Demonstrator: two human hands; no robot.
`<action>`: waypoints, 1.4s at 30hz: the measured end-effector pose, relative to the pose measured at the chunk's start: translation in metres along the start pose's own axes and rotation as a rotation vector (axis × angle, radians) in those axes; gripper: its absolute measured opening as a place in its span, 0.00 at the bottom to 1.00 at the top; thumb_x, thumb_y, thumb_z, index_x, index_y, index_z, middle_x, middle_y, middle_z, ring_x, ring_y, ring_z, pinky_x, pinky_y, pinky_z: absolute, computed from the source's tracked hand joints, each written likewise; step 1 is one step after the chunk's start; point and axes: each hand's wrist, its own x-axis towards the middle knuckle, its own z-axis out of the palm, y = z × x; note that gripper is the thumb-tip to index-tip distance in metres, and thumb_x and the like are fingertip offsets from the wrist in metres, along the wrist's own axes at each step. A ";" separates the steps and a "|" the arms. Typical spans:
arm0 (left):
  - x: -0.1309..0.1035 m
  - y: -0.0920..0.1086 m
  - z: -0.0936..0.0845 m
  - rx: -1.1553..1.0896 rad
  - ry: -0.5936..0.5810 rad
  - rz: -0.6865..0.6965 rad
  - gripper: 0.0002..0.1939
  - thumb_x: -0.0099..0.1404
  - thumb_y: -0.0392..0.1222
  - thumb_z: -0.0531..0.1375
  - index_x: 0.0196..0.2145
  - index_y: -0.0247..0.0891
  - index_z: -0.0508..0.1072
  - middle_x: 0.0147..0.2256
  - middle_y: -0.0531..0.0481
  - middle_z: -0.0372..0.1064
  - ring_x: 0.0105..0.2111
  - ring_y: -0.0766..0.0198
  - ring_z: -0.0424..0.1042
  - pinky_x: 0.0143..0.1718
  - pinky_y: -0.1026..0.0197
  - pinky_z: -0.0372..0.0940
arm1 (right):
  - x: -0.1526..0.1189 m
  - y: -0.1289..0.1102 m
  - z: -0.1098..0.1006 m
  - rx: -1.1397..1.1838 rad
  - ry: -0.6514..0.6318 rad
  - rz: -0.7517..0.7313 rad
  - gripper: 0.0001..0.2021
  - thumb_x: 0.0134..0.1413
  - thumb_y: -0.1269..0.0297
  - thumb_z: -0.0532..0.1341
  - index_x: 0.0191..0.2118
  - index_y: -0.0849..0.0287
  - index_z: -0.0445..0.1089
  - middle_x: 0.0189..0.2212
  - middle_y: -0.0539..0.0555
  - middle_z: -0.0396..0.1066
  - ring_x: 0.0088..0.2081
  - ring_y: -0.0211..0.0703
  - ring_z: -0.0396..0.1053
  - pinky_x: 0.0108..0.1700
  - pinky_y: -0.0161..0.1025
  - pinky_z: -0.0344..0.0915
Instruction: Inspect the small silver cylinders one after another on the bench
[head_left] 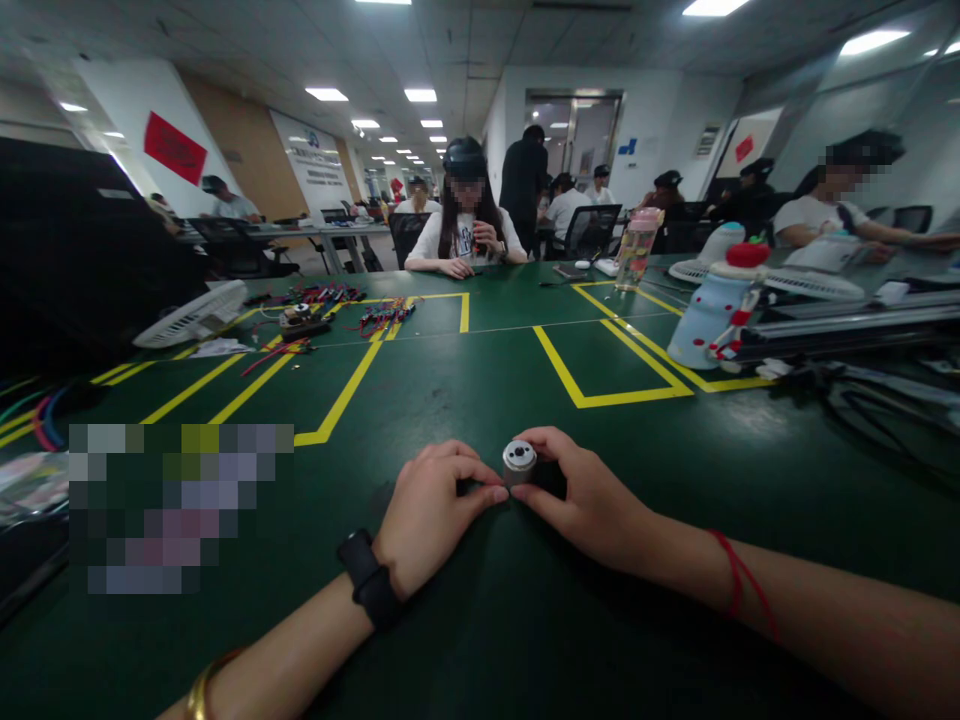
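A small silver cylindrical motor (519,466) stands upright on the green table, its round top face showing a dark centre and small holes. My right hand (589,495) curls round its right side, with the index finger behind and the thumb in front. From the other side, my left hand (439,510) brings thumb and index finger together at the motor's lower left edge. Its fingertips seem to touch the motor there; the exact contact is too small to make out. The remaining left fingers are bent and partly hidden.
Yellow tape (634,398) marks rectangles on the green tabletop (450,390). Wired parts (386,315) and a white fan (193,313) lie at the left. To the right stand a blue bottle (701,320), a pink-lidded bottle (637,250) and black cables (892,400). A person (466,225) sits opposite.
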 end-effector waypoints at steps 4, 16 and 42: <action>0.001 -0.001 0.001 -0.008 0.008 -0.002 0.05 0.60 0.45 0.63 0.32 0.46 0.80 0.36 0.51 0.74 0.41 0.57 0.71 0.44 0.53 0.63 | -0.001 0.002 0.001 -0.023 0.009 -0.022 0.22 0.54 0.64 0.60 0.55 0.59 0.60 0.50 0.57 0.65 0.50 0.40 0.64 0.54 0.43 0.61; -0.013 -0.006 -0.035 -0.077 0.041 -0.057 0.15 0.65 0.48 0.56 0.47 0.44 0.74 0.40 0.48 0.73 0.36 0.60 0.72 0.38 0.57 0.68 | -0.013 0.012 -0.050 -0.134 0.174 0.153 0.26 0.55 0.53 0.59 0.57 0.60 0.59 0.48 0.59 0.66 0.44 0.42 0.67 0.47 0.43 0.66; -0.054 -0.085 -0.075 -0.149 0.183 -0.435 0.20 0.62 0.58 0.57 0.45 0.43 0.73 0.31 0.53 0.70 0.32 0.60 0.69 0.33 0.60 0.61 | 0.021 -0.003 -0.003 -0.318 -0.208 -0.103 0.13 0.56 0.53 0.60 0.42 0.52 0.74 0.44 0.52 0.69 0.46 0.40 0.63 0.51 0.43 0.59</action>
